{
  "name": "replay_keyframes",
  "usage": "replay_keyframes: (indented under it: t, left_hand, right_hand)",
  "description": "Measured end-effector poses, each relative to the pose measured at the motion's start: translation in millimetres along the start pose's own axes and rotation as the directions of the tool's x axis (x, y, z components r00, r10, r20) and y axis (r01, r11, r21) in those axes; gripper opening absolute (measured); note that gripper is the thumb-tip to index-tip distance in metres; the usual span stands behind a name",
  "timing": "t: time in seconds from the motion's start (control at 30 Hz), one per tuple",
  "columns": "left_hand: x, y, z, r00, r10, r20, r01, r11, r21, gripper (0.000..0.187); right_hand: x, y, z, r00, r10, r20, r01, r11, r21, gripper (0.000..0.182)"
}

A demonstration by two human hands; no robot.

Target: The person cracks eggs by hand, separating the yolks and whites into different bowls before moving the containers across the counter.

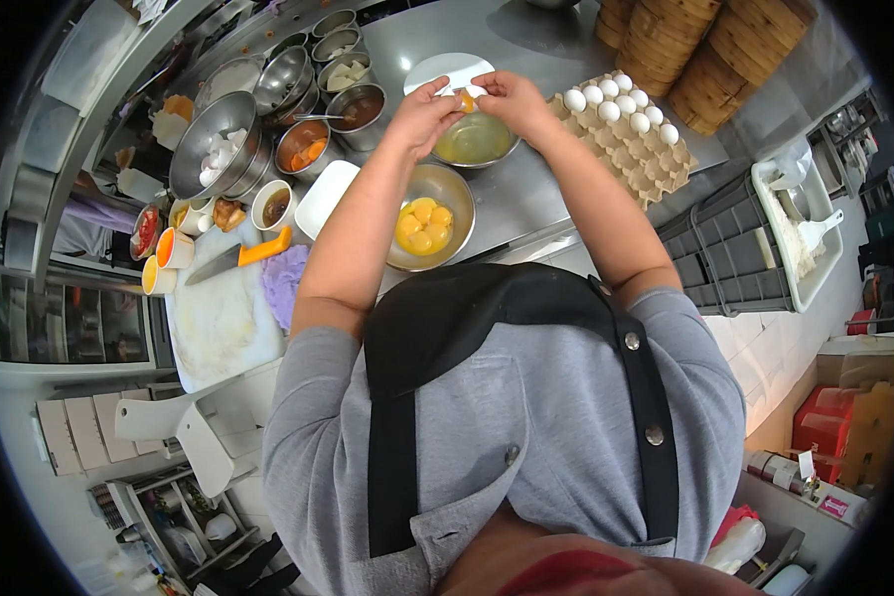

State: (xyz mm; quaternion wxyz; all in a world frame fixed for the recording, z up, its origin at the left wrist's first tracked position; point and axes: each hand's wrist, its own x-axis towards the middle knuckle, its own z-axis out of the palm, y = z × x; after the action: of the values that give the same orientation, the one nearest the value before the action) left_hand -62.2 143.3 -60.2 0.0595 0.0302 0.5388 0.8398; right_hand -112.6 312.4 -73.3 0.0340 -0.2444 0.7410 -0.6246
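Over a metal bowl of egg white [475,139], my left hand [425,116] and my right hand [513,102] are held close together. Each is closed on a piece of white eggshell, and an orange yolk [466,101] shows between them. Nearer to me, a second metal bowl [457,186] holds several yolks [424,226]. Right of my right hand lies a cardboard egg tray [634,149], with several white eggs [609,110] at its far side and bare hollows nearer. A white plate [432,70] is behind my hands.
At left are a bowl of white shells [219,154], small metal containers [359,107], a white dish [325,199], and a knife with an orange handle [265,246] on a cutting board [219,318] beside a purple cloth [286,283]. Bamboo steamers [725,60] stand at far right.
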Motion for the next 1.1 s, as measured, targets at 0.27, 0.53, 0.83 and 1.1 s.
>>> replay_keyframes:
  t: [0.27,0.53,0.83,1.1]
  left_hand:
    - [9,-2,-16,0.977,-0.175,-0.124,0.147,0.967,-0.21,0.031]
    - [20,-30,-12,0.997,0.043,-0.061,0.004,0.784,0.621,0.041]
    - [8,3,3,0.968,0.068,0.24,-0.243,0.045,0.969,0.066]
    - [-47,39,-26,0.996,0.093,0.009,-0.094,0.988,0.125,0.052]
  right_hand:
    - [-14,12,-4,0.945,0.3,0.132,-0.312,0.704,0.638,0.032]
    - [2,-33,-31,0.983,0.155,0.099,-0.18,0.705,0.686,0.032]
    - [-22,-66,-31,0.985,0.098,0.141,-0.168,0.722,0.672,0.033]
    - [-82,-51,42,0.901,-0.082,0.427,0.188,0.959,-0.213,0.031]
